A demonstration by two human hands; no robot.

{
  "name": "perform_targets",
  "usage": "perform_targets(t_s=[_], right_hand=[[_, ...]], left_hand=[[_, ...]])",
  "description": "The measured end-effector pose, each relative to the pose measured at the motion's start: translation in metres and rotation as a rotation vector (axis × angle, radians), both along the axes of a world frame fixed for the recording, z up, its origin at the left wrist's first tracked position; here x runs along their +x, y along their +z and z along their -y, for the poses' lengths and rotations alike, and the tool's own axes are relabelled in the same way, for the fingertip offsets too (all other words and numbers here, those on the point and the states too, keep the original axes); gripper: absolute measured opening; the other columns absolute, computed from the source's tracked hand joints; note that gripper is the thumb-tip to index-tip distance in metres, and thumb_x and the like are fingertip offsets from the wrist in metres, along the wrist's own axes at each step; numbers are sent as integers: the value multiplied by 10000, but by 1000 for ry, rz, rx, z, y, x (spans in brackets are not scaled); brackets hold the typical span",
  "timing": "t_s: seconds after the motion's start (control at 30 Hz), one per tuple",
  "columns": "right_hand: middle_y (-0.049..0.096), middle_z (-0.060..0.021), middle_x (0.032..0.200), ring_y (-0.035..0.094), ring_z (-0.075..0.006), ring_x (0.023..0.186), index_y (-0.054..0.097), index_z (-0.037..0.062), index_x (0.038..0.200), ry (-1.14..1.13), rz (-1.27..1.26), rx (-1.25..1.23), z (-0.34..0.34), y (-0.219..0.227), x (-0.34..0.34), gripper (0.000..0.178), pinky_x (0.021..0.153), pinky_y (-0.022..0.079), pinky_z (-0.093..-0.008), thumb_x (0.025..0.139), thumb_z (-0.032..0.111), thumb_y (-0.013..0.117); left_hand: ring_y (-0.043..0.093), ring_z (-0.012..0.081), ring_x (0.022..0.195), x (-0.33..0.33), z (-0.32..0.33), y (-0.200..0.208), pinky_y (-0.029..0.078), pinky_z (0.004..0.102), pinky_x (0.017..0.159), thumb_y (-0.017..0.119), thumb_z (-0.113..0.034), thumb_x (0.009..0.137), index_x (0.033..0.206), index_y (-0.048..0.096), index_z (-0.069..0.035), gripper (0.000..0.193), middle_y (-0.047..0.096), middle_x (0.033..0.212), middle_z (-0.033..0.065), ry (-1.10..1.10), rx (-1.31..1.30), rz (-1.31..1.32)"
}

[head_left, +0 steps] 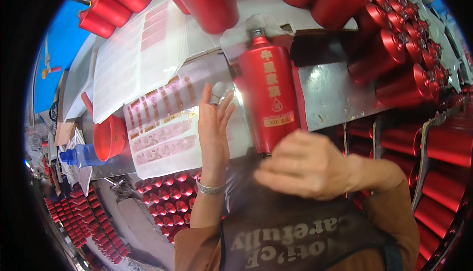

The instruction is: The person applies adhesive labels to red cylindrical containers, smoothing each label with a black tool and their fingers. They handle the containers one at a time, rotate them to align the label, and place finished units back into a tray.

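A red bottle (268, 93) with gold lettering and a dark neck lies on the work table, its neck pointing away from me and its base toward me. My left hand (214, 130) is raised just left of the bottle, palm showing and fingers spread, with something white around a finger. Close to the bottle's base is my right hand (308, 165), blurred, with bent fingers pointing left; whether it holds anything is hidden. Beside my left hand lies a sheet of stickers (165, 145) printed in gold and pink strips.
A stack of white sheets (118, 81) lies at the far left. Nearer, a red plastic cup (109, 138) stands against a blue bottle (84, 156). Red bottles (202, 0) line the far edge, and more red bottles (394, 49) crowd the right. Divided crates of red bottles (448, 143) are at right.
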State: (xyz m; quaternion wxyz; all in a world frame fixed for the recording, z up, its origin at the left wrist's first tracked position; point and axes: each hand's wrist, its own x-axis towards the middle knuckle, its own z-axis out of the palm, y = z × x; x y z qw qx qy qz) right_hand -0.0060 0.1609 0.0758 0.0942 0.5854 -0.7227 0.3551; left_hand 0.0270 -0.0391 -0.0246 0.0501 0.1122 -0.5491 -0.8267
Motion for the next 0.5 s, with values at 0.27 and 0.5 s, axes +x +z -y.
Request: perform_targets(t_s=[0.27, 0.5], right_hand=[[608, -71, 880, 620, -265, 858, 617, 66, 845, 47, 34, 334, 12, -10, 1, 129, 728, 515, -395, 747, 141, 657], [653, -66, 840, 657, -299, 766, 634, 106, 841, -477, -57, -178, 4, -10, -86, 91, 661, 509, -421, 754, 111, 661]], left_hand=[[439, 316, 1414, 8, -3, 3, 360, 429, 1159, 415, -420, 1080, 1566, 210, 43, 702, 298, 1600, 169, 40, -97, 25], [450, 305, 1404, 1, -5, -9, 362, 411, 1153, 345, -466, 1091, 1556, 284, 8, 668, 375, 1570, 157, -28, -133, -9]])
